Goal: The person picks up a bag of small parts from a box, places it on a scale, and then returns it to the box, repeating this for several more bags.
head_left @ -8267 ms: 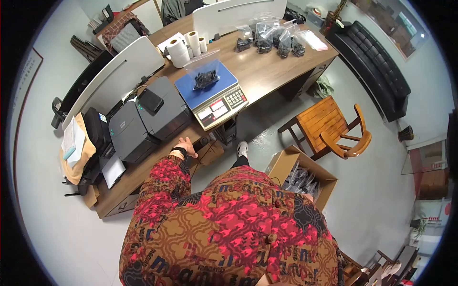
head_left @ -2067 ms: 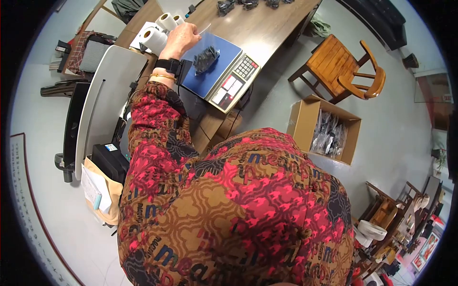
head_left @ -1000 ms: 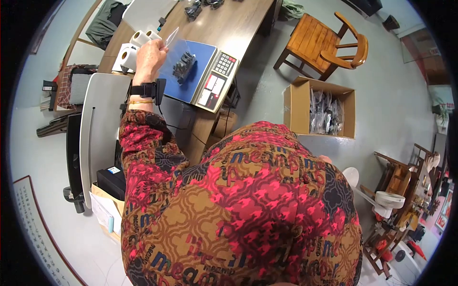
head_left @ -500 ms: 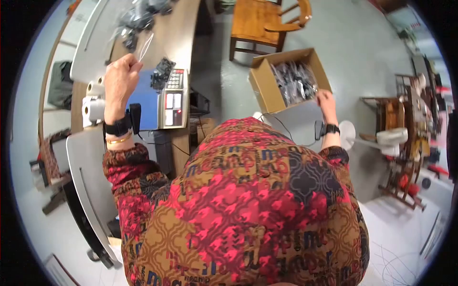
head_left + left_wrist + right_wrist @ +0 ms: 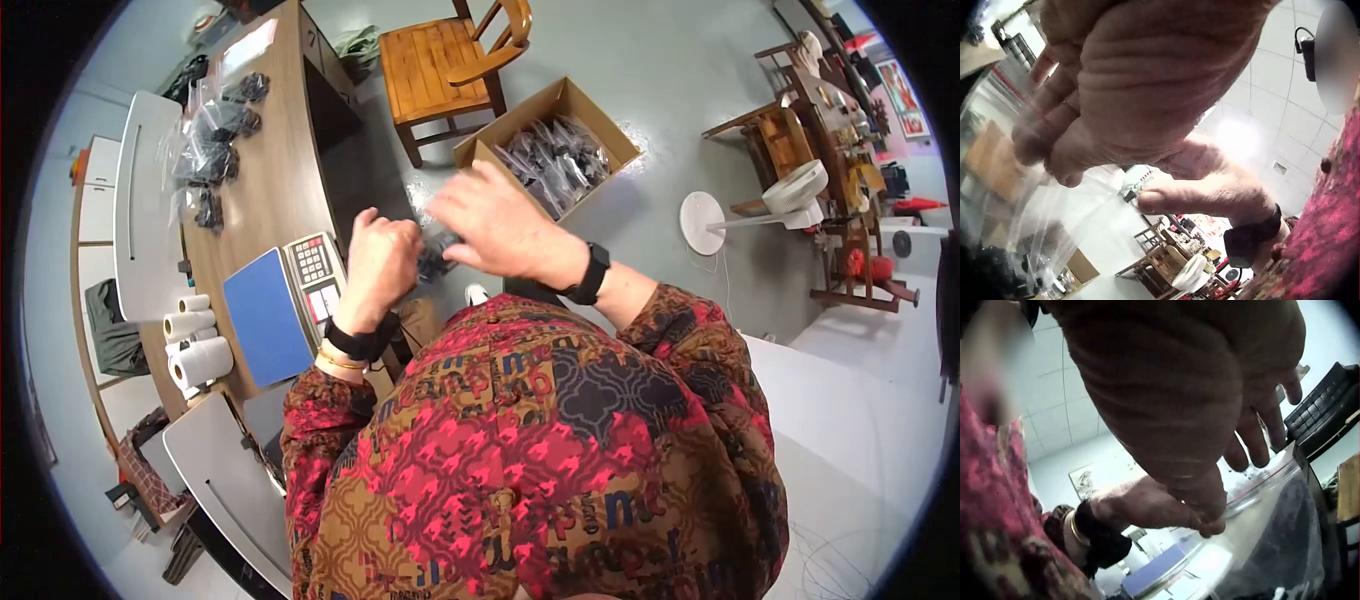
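Note:
Close together in front of the body, both hands are at a clear zip bag with black contents. My left hand pinches the bag near its top edge. Its fingers are curled in the left wrist view, with the clear plastic hanging below. My right hand is beside it, fingers mostly straight and thumb apart. From the right wrist, the right fingers reach over the bag's red zip line. The hands hide much of the bag in the head view. What the black contents are is too unclear to tell.
A scale with a blue plate stands on the wooden desk, beside white paper rolls. Several bags of black items lie farther along. An open carton of bags and a wooden chair stand on the floor.
My left hand has lifted the bag off the scale and brought it toward the body. My right hand has come from the carton's edge to the bag. The head view has turned right.

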Demonstrator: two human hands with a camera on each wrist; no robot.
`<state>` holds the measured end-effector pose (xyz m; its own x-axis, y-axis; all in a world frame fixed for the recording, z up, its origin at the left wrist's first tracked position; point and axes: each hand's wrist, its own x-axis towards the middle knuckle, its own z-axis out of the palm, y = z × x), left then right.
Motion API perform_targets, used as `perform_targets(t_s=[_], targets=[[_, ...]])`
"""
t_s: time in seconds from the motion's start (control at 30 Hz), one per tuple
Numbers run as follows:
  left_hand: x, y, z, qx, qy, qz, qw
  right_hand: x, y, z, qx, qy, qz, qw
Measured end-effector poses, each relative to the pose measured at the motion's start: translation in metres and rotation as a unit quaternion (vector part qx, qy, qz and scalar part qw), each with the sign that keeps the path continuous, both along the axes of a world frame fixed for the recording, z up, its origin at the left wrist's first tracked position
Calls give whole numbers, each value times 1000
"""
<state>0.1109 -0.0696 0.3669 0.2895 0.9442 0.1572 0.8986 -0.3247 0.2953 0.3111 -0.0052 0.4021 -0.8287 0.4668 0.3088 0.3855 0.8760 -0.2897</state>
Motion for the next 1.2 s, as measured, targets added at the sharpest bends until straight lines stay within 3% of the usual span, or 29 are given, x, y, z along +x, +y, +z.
perform_targets(t_s=[0.17,0.43,0.53,0.6,0.73,0.83,0.97,1.03,1.13,1.2], targets=[[33,5,-11,-41,-5,-45,998,15,-1,-40,-69,-61,-8,996],[26,-10,-1,-18,-13,-66,998,3,-17,-45,-86,-9,-19,996],[26,-9,11,-54,5,-38,998,7,-10,-43,-55,7,-34,998],[24,-11,22,26,-25,1,999,13,1,-43,-33,6,-41,999],[2,-34,27,3,-34,130,991,35,30,-58,-49,3,-88,995],[-29,-82,-15,-54,-2,215,975,56,52,-77,-57,-16,-164,985],[-40,-190,-64,-218,13,303,928,91,75,-125,-94,-37,-248,963],[-30,-243,-77,-325,-10,350,879,116,86,-154,-99,-55,-282,953],[-21,-336,-101,-479,-67,413,772,152,86,-187,-108,-78,-366,921],[-2,-383,-102,-504,-61,453,732,171,94,-213,-143,-124,-418,888]])
